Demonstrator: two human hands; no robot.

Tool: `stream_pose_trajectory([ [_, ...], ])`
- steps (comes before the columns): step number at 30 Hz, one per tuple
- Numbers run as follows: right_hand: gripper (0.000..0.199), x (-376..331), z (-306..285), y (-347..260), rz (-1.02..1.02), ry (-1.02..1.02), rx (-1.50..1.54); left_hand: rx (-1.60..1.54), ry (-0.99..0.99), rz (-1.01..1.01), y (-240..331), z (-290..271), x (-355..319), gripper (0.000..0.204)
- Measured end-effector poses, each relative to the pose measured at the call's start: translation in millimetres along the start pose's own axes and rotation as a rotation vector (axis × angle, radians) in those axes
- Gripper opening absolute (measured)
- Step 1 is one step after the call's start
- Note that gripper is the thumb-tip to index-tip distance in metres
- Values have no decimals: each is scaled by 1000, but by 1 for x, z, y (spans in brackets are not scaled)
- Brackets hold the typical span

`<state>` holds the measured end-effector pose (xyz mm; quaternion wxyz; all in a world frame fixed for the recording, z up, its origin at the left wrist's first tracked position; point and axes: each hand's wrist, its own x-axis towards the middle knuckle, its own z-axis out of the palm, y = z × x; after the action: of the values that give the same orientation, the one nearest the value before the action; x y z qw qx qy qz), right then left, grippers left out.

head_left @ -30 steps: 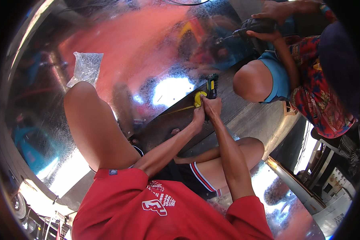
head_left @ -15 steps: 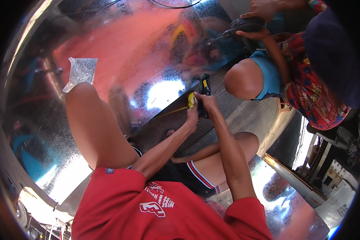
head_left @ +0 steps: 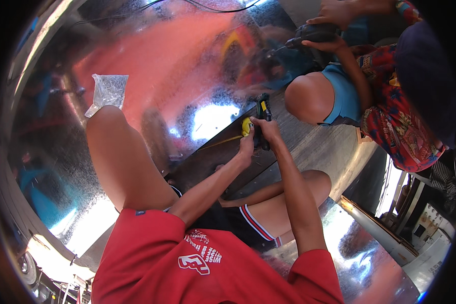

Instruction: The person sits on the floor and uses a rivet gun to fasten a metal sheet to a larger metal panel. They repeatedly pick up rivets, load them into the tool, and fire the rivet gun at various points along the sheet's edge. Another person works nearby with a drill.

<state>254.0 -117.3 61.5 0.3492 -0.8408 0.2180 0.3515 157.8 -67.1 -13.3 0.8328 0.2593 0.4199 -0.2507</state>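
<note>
A wide sheet of shiny, mottled metal (head_left: 152, 55) spreads across a sunlit work area, mirroring patches of orange-red, blue and white glare. A dark, flat board (head_left: 200, 164) runs diagonally along its edge, beside a grey, streaked surface (head_left: 311, 147). A thin black cable (head_left: 213, 9) curves along the top; at the lower right stands a pale metal box with knobs (head_left: 430, 220), and at the lower left is part of a wheel (head_left: 28, 268).

The wearer, in a red T-shirt (head_left: 157, 258) and black shorts with striped hems, sits with knees apart. In front, over the dark board, is a round-cornered yellow tape measure (head_left: 246, 126), its narrow yellow blade (head_left: 223, 142) drawn out toward the lower left. The left hand (head_left: 246, 146) has its grip closed around the case. The right hand (head_left: 267, 130) is curled, fingertips at the case's right side; how tightly its grip closes cannot be told. A dark green and black power drill with a yellow mark (head_left: 263, 107) lies just by that hand, partly hidden by it; whether they touch is unclear.

A clear plastic bag of small pieces (head_left: 109, 90) rests beyond the left knee. At the upper right, a co-worker in a flowered red shirt (head_left: 408, 129) holds a black drill (head_left: 316, 34).
</note>
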Motion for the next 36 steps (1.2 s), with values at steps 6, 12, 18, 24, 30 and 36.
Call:
stream_pose_trajectory([
  [6,42,-3,-20,-25,127,-128,122,-89,39,34,4,9,-4,55],
  [12,47,22,16,28,-27,159,-73,48,140,-36,-13,7,12,58],
  [18,37,23,45,55,-213,378,-174,54,219,30,-20,-2,19,50],
  [24,38,26,-19,34,-10,-133,185,-4,-61,-37,-10,13,7,46],
  [30,37,3,-41,-3,146,-277,275,-59,-56,1,-2,9,2,54],
  [36,42,10,2,21,-29,65,10,-32,17,-45,-19,11,11,59],
])
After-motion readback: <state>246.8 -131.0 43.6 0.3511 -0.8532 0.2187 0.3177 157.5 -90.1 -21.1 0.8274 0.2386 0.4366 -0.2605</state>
